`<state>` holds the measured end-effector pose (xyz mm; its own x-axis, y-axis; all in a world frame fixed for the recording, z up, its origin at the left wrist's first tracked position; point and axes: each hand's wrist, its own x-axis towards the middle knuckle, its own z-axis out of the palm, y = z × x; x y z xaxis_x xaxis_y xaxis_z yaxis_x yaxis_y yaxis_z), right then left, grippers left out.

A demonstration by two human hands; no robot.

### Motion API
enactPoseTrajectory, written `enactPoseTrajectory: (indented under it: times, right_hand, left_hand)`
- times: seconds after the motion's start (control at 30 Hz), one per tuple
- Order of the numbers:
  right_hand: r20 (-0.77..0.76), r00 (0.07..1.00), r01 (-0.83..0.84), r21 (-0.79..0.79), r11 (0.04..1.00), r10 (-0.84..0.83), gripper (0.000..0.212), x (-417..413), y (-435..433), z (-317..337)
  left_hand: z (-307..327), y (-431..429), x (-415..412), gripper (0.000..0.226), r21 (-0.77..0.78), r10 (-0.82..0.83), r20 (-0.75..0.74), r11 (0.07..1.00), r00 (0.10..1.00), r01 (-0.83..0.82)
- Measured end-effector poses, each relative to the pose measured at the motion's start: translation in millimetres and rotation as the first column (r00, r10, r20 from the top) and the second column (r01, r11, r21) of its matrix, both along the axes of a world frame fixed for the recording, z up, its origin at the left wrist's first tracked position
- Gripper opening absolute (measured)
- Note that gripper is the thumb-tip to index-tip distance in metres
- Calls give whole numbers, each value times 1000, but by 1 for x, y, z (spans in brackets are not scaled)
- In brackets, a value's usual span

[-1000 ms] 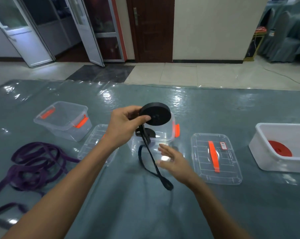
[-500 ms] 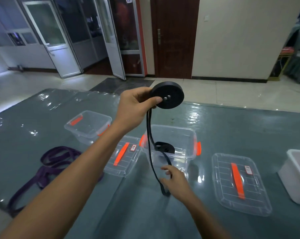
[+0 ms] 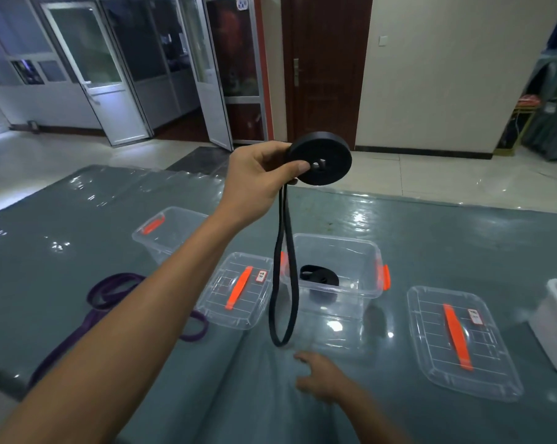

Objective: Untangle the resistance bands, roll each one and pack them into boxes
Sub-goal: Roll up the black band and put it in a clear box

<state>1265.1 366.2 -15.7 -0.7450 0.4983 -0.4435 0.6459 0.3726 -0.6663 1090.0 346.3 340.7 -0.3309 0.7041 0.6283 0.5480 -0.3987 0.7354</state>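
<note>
My left hand (image 3: 254,179) pinches the half-rolled black resistance band (image 3: 323,158) above the clear box (image 3: 334,239), loop hanging before it; my right hand (image 3: 318,374), relaxed, holds nothing near the box.

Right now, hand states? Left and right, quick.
Left hand: grips the rolled black band, its unrolled end hanging loose.
Right hand: open, holding nothing.

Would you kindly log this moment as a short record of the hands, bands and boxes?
Left hand: grips the black rolled band, its unrolled tail hanging in a loop
Right hand: open, down near the table, holds nothing
Middle box: open, a black roll inside
Purple band: unrolled, on the table
Lids: two, flat on the table
</note>
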Motion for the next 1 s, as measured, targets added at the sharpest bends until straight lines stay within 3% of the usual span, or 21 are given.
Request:
enactPoseTrajectory:
  times: [0.17, 0.33, 0.6, 0.7, 0.83, 1.0]
  right_hand:
    - [-175, 965, 214, 93, 972, -196, 54, -22, -6, 26]
    - [-484, 790, 434, 6, 901, -377, 39, -35, 3, 103]
    - [-777, 537, 506, -14, 862, -327, 45, -33, -9, 232]
    - [-780, 558, 509, 51, 859, -284, 42, -34, -16, 249]
    - [-744, 611, 557, 163, 814, -269, 58, -29, -24, 255]
    - [-629, 767, 480, 436, 761, -124, 27, -32, -28, 265]
  left_hand:
    - [3, -15, -23, 27, -51, -27, -10, 998, 1000, 27]
    - [-1, -28, -47, 22, -147, -102, -25, 984, 995, 97]
    - [-31, -39, -64, 13, -372, -210, -242, 922, 947, 110]
    - [-42, -49, -61, 12, -382, -230, -282, 918, 931, 111]
    - [-48, -55, -67, 13, -456, -272, -385, 887, 882, 74]
    - [-59, -57, -55, 15, -453, -329, -514, 888, 792, 75]
